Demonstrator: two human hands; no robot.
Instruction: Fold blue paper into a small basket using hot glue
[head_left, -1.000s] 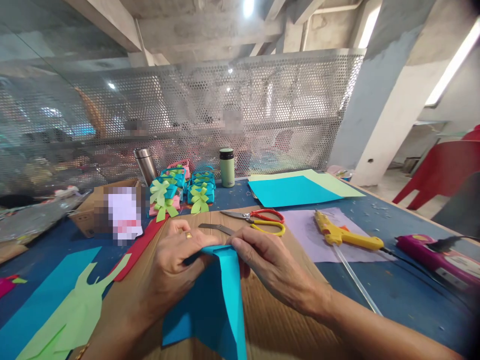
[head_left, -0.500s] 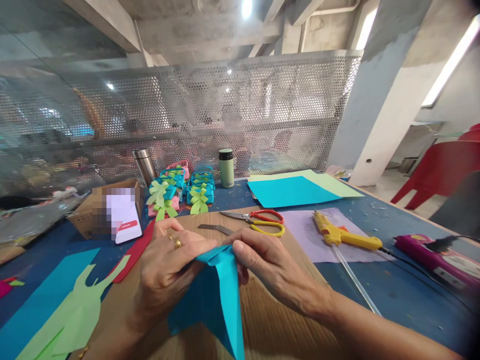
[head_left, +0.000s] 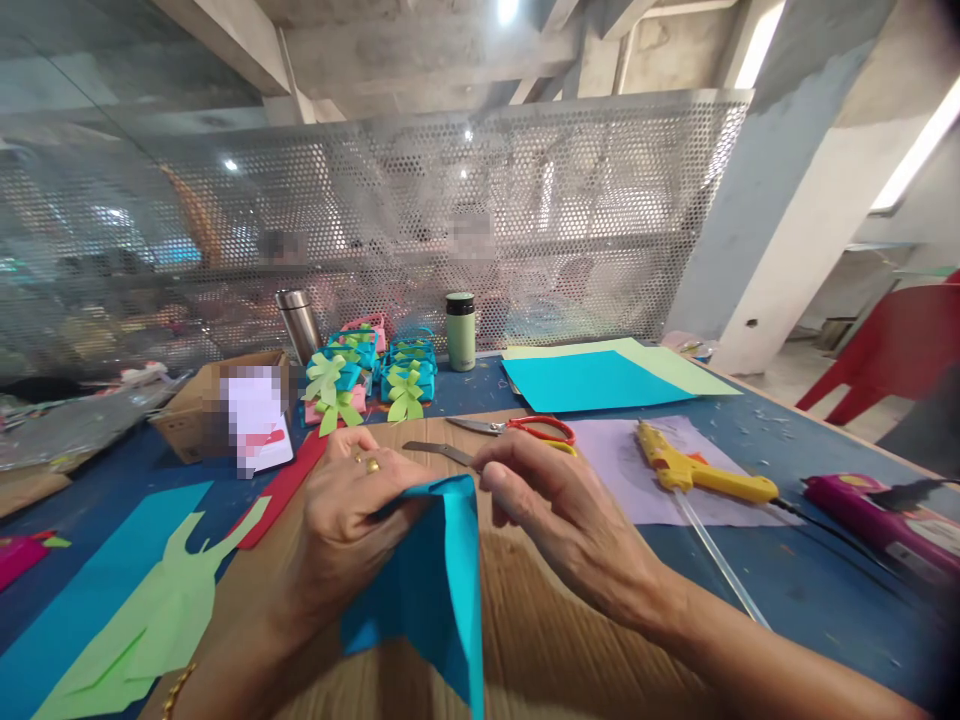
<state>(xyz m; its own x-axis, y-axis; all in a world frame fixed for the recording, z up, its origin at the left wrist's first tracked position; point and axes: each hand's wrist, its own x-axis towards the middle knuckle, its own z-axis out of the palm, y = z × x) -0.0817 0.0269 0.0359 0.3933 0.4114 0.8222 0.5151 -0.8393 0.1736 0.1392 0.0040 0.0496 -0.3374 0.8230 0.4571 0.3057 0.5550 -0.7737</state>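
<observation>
My left hand (head_left: 352,530), wearing gold rings, is closed on a folded piece of blue paper (head_left: 450,590) held above the brown cardboard (head_left: 555,640). The paper's folded top edge sticks out past my fingers and its lower part hangs down in panels. Just right of that edge is my right hand (head_left: 577,530), fingers loosely bent and apart, with nothing seen in it. Behind my right hand lie the scissors (head_left: 480,426) with red and yellow handles, partly covered by it. A green paper cutout (head_left: 142,640) lies left of my left wrist, over a blue paper strip (head_left: 112,570).
A yellow glue gun (head_left: 697,475) rests on purple paper (head_left: 607,450) at right, near a magenta power strip (head_left: 877,520). Blue sheets (head_left: 600,380), a green flask (head_left: 460,335), small paper baskets (head_left: 409,380), a steel bottle (head_left: 298,325) and a phone (head_left: 262,425) against a box stand behind.
My right hand has let go of the blue paper's top edge and moved slightly right. My left hand still holds the paper. The view has shifted a little.
</observation>
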